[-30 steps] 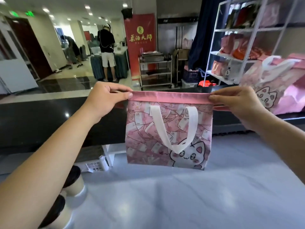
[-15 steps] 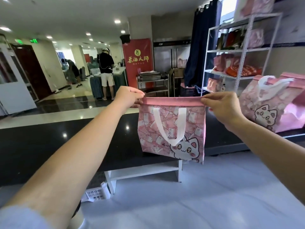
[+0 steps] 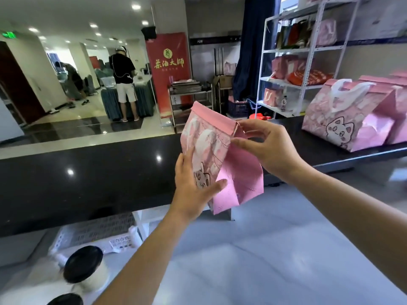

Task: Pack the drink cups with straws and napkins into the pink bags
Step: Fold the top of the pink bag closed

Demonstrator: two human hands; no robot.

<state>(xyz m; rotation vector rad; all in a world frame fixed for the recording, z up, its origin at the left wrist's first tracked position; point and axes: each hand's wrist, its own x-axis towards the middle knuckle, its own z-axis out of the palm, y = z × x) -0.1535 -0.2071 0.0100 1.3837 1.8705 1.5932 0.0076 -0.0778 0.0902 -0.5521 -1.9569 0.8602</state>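
A pink bag printed with a cartoon cat hangs in the air over the pale counter, turned so its plain pink side panel faces me. My left hand grips its lower part, palm on the printed face and thumb on the side panel. My right hand pinches the side fold just under the folded pink top band. Two white drink cups with black lids stand at the lower left of the counter. No straws or napkins can be made out.
Two filled pink bags sit on the raised black ledge at the right. A white wire shelf with more bags stands behind them. A white basket lies under the ledge. People stand at a table far behind.
The bag was held flat and face-on by its top corners. Now it is turned sideways, my left hand has dropped to its lower part, and my right hand has moved onto the side fold.
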